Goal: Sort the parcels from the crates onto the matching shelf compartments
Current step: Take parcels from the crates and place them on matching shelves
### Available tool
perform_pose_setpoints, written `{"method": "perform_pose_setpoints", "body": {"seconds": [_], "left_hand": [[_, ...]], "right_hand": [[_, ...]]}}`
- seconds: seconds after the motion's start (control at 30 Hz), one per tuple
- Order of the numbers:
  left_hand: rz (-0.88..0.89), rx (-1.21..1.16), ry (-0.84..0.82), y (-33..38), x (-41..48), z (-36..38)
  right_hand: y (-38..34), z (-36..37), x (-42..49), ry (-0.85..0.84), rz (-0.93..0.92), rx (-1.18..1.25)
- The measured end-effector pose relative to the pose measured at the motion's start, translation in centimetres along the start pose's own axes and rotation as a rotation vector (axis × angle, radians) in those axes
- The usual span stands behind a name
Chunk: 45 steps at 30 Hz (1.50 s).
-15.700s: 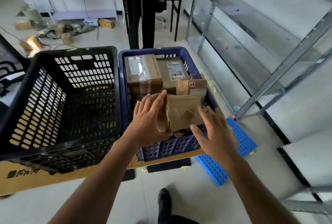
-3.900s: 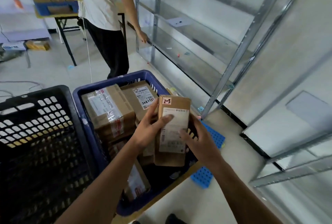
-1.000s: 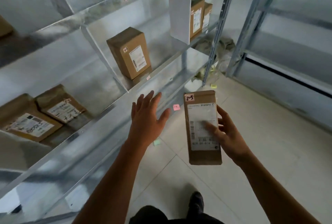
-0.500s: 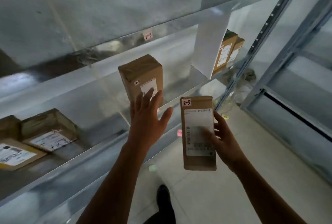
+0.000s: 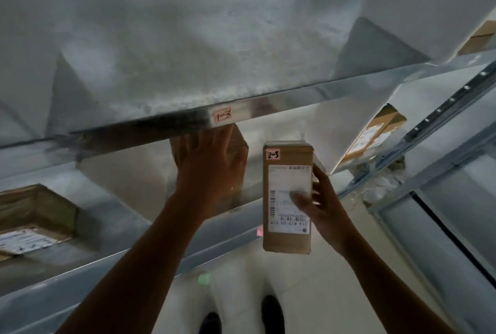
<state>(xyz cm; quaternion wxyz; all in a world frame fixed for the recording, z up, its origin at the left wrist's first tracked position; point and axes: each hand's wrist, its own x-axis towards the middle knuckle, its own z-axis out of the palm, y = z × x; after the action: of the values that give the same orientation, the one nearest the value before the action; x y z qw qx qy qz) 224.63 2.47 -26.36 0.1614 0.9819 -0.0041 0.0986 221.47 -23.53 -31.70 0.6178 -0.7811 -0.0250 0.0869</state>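
Whereas half a second back the left hand (image 5: pixel 209 172) hovered in front of the upright brown cardboard box (image 5: pixel 239 146), it now lies flat on that box at centre frame. Its fingers are straight, the tips hidden behind the grey metal shelf lip (image 5: pixel 134 129); no grasp is evident. Judgement: it is steadying or shifting the box to make room.

The right hand (image 5: pixel 326 213) grips the narrow brown cardboard parcel (image 5: pixel 288 199) at centre-right, thumb across its white label. The parcel is off the shelf, not yet placed.

Writing:
- Parcel's handwritten tag (image 5: pixel 273 155): "2-3".
- Pink tag on the lip (image 5: pixel 222 117): "1-3".
- Small pink tag on the lower edge (image 5: pixel 259 231): unreadable, likely the match.
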Motion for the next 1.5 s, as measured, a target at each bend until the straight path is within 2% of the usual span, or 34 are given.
{"method": "perform_pose_setpoints", "body": {"seconds": [0.2, 0.27, 0.4, 0.5, 0.6, 0.67, 0.77, 0.9, 1.03, 1.2, 1.37, 1.5], "left_hand": [[-0.175, 0.036, -0.027, 0.8, 3.1, 2.1], [-0.176, 0.109, -0.058, 0.9, 3.4, 3.0], [-0.12, 0.406, -0.148, 0.1, 3.3, 4.2], [-0.122, 0.449, -0.133, -0.2, 3.1, 4.5], [-0.139, 0.351, -0.018, -0.1, 3.3, 4.6], [-0.125, 0.35, -0.002, 0.0, 3.2, 4.9], [-0.129, 0.38, -0.032, 0.2, 2.9, 4.9], [-0.134, 0.432, -0.103, 0.6, 2.8, 4.5], [-0.15, 0.476, -0.165, 0.5, 3.0, 4.6], [-0.176, 0.398, -0.104, 0.6, 3.1, 4.4], [-0.179, 0.327, -0.024, -0.1, 3.0, 5.4], [-0.205, 0.304, -0.063, -0.1, 3.1, 5.0]], "right_hand": [[1.2, -2.2, 8.6, -0.204, -0.024, 0.017], [1.5, -2.3, 11.2, -0.269, -0.014, 0.017], [2.1, -1.6, 14.8, -0.445, -0.074, -0.054], [3.0, -1.1, 16.2, -0.536, -0.152, -0.116], [3.8, -0.7, 16.9, -0.541, -0.237, -0.165], [3.9, -0.8, 17.4, -0.515, -0.253, -0.195], [3.9, -0.8, 17.8, -0.459, -0.292, -0.242], [3.2, -1.0, 17.4, -0.489, -0.266, -0.199], [0.9, -1.3, 17.2, -0.369, -0.337, -0.227], [-0.4, 0.0, 16.9, -0.369, -0.477, -0.44], [0.1, -0.1, 16.9, -0.375, -0.52, -0.483], [-0.6, -1.6, 16.6, -0.416, -0.513, -0.658]]}}
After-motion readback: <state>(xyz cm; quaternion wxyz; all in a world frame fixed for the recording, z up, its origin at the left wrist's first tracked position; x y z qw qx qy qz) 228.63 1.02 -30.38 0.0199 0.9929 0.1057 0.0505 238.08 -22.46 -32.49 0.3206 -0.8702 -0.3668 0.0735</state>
